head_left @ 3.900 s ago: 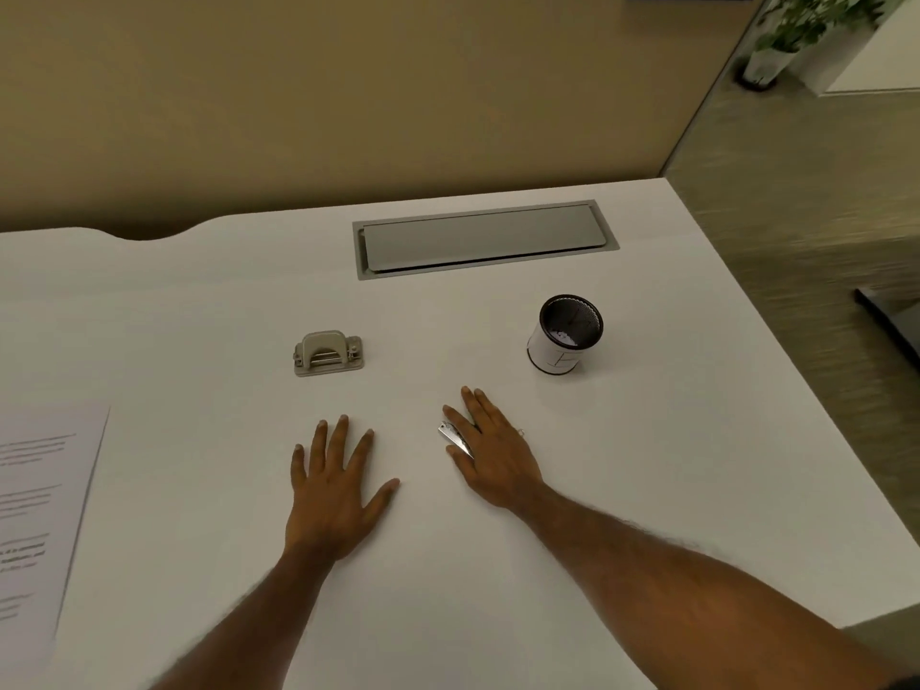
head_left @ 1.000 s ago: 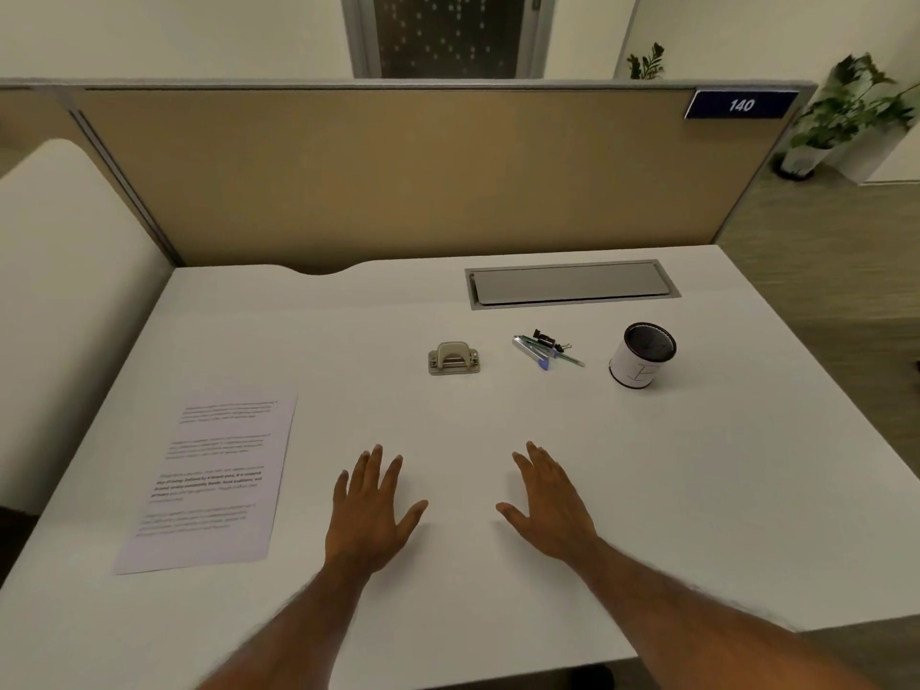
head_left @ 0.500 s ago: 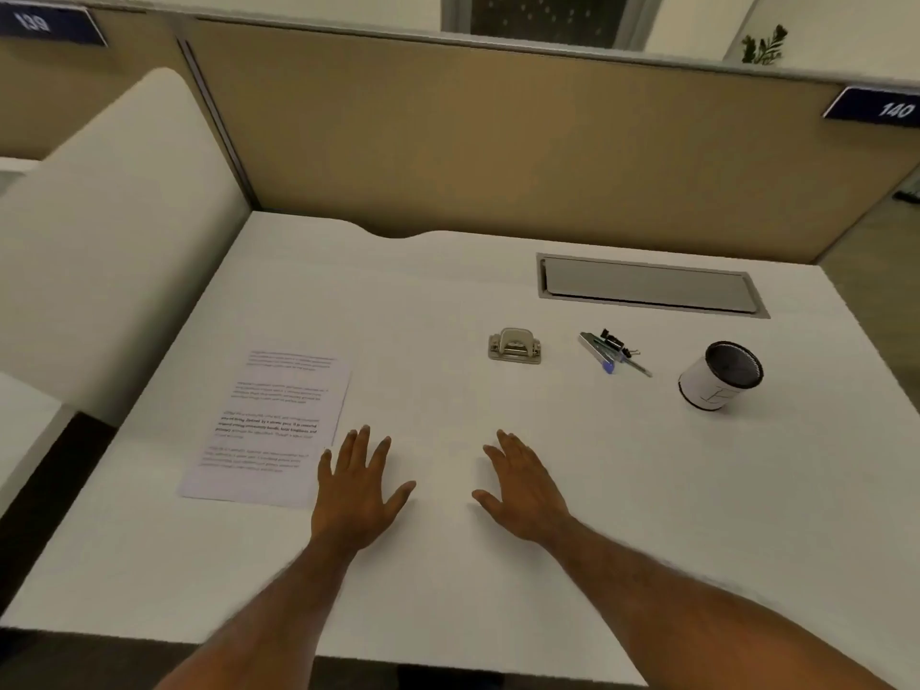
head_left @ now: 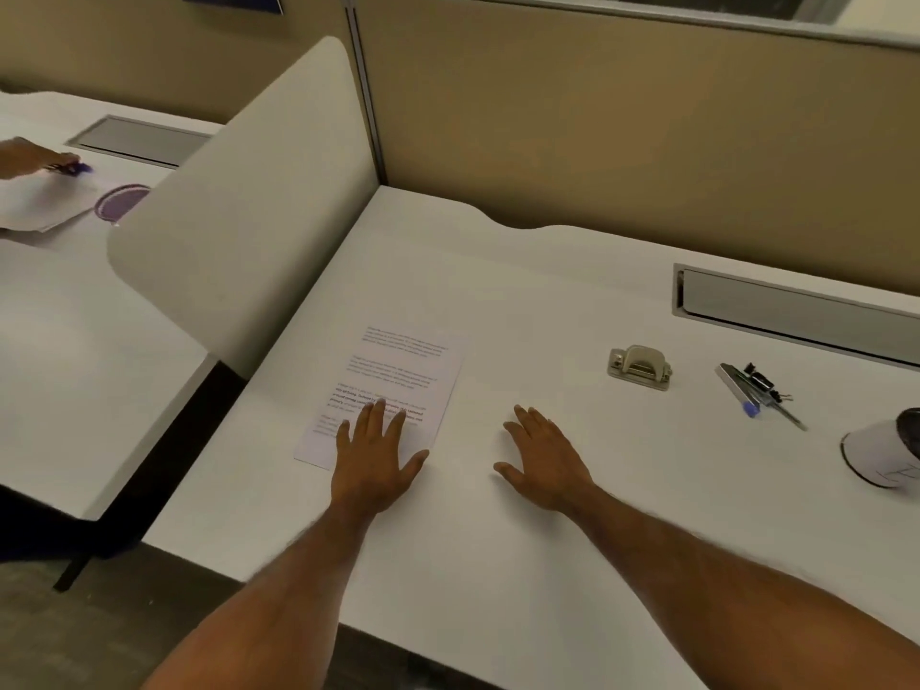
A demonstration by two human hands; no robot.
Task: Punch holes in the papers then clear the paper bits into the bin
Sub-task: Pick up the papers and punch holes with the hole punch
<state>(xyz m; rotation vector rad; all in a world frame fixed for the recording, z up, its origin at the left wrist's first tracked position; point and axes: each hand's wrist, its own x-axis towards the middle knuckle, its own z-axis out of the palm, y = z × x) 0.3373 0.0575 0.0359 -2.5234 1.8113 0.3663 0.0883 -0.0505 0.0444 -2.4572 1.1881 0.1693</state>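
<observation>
A printed sheet of paper (head_left: 398,371) lies on the left part of the white desk (head_left: 498,565). My left hand (head_left: 376,455) rests flat on the sheet's near end, fingers spread, gripping nothing. My right hand (head_left: 545,463) lies flat on the bare desk to the right of the sheet, fingers apart. A small metal hole punch (head_left: 639,367) stands further back and right, out of reach of both hands. A small white bin with a dark inside (head_left: 883,453) sits at the right edge of the view, partly cut off.
A blue-tipped pen with a binder clip (head_left: 756,390) lies between punch and bin. A grey cable hatch (head_left: 796,311) is set in the desk at the back right. A white side divider (head_left: 249,201) borders the left; beyond it another person's hand (head_left: 30,159) works on papers.
The view has swung left, showing the neighbouring desk. My left hand has moved left onto the near end of the paper. My right hand stays flat on the desk.
</observation>
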